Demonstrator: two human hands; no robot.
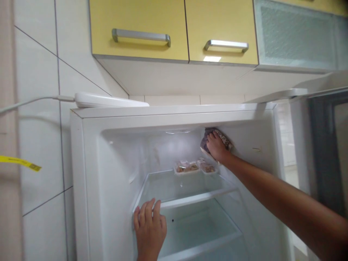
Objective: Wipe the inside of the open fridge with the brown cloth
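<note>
A dark patterned cloth is pressed against the upper right inner wall of the open refrigerator. My right hand grips this cloth, with the arm reaching in from the right. Lower down, my left hand rests at the front left edge of the upper glass shelf. Its fingers are stretched out and it holds nothing; the fingertips touch the shelf's front edge. Toward the back of that shelf sit two clear food packs, a wider one and a smaller one.
The refrigerator door stands open at the right. A second shelf lies below. On top of the refrigerator is a white flat device with a cable. Yellow cabinets hang above; a tiled wall is at the left.
</note>
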